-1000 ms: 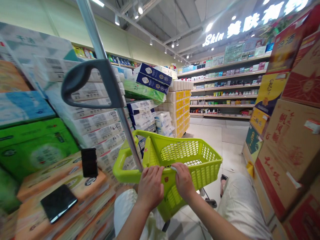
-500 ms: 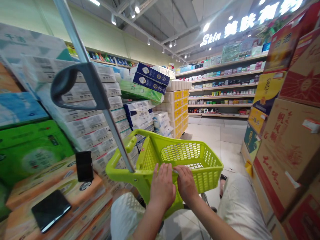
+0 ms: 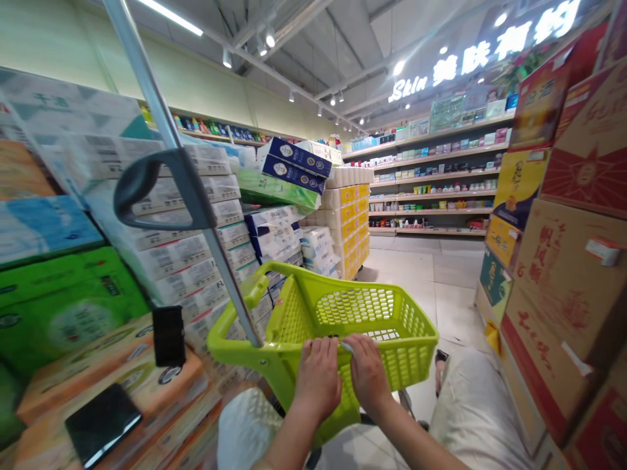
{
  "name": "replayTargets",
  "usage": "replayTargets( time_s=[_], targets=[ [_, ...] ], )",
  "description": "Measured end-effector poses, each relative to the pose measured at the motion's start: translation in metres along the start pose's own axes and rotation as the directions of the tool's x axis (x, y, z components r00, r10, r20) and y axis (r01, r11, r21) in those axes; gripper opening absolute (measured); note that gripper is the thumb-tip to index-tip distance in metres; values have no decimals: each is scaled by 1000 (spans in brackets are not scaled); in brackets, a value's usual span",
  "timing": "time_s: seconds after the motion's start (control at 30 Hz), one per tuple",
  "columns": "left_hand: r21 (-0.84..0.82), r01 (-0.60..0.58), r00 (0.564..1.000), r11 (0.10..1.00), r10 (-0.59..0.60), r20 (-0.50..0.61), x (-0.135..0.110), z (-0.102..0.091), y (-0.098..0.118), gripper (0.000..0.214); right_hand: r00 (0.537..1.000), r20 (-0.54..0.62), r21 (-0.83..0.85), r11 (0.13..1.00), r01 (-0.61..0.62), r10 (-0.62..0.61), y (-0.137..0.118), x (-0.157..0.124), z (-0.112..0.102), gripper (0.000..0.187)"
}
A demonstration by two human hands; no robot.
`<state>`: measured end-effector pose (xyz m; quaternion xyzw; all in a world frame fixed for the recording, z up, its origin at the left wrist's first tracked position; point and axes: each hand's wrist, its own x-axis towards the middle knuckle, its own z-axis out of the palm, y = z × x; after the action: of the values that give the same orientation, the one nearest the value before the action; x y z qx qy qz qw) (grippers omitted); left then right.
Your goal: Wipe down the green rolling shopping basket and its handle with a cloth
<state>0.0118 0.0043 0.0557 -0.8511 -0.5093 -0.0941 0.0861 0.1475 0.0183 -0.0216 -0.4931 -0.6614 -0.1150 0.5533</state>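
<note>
In front of me stands a lime-green plastic shopping cart [image 3: 411,359] with a perforated basket, its near side facing me. My left hand [image 3: 319,378] is closed over the basket's near rim, the fingers bent across its top. Just to the right, my right hand [image 3: 367,373] grips the same rim, and a small whitish bit shows by its thumb, too small to name. The fingertips of both hands are hidden behind the rim. A grey metal pole with a dark plastic loop handle [image 3: 189,189] rises at the cart's left end.
A black phone [image 3: 169,336] and a dark tablet-like slab [image 3: 104,424] lie on orange packs [image 3: 132,378] at left. Stacked tissue packs [image 3: 191,261] rise behind the cart. Cardboard boxes [image 3: 563,287] line the right. Shelves [image 3: 435,173] stand beyond the tiled floor [image 3: 409,261].
The view has tilted up slightly, so the surroundings sit a little lower. The fingers of both hands are bent more over the cart's rim. The cart is nearly unmoved.
</note>
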Motion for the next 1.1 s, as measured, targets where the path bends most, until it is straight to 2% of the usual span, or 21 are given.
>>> replayTargets(
  time_s=[0.1,0.2,0.3,0.37,0.43,0.5,0.57,0.67,0.77,0.83,0.9,0.97,1.1],
  targets=[
    [-12,-4,1000,1000,5,13,0,2,-3,59,997,51,17,998,56,-57,-2,2,0,41],
    [-15,-7,1000,1000,7,6,0,3,-5,60,998,24,-72,996,59,-57,23,-3,-15,38],
    [-10,-17,1000,1000,17,-18,-1,4,-5,60,1000,-30,-131,991,-4,0,39,-7,-24,34],
    [-7,-21,999,1000,21,-32,0,4,-4,60,999,-47,-110,994,-24,18,31,-6,-20,35],
    [1,-25,999,1000,25,-38,1,4,-3,59,999,-38,-49,999,-11,10,13,-2,-9,37],
    [18,-32,999,999,33,-43,1,4,-2,58,1000,8,14,1000,10,-10,-4,4,1,38],
    [35,-41,998,999,43,-46,1,4,-2,58,997,62,41,999,34,-37,-10,7,2,39],
    [36,-45,998,998,46,-43,1,3,-3,60,994,93,-1,998,59,-59,12,5,-13,40],
    [21,-44,998,999,45,-41,1,1,-2,60,998,55,-102,995,13,-8,47,-2,-36,35],
    [13,-49,998,999,49,-43,2,1,-1,60,999,14,-150,988,-31,33,59,-5,-44,32],
    [8,-52,997,999,53,-47,3,1,0,61,997,-27,-152,986,-70,67,53,-4,-41,31],
    [12,-55,997,998,55,-52,4,2,2,61,997,-27,-101,992,-80,77,34,-1,-28,32],
    [30,-61,997,998,63,-52,5,3,3,61,997,75,30,999,-21,18,-3,7,-8,37]
  ],
)
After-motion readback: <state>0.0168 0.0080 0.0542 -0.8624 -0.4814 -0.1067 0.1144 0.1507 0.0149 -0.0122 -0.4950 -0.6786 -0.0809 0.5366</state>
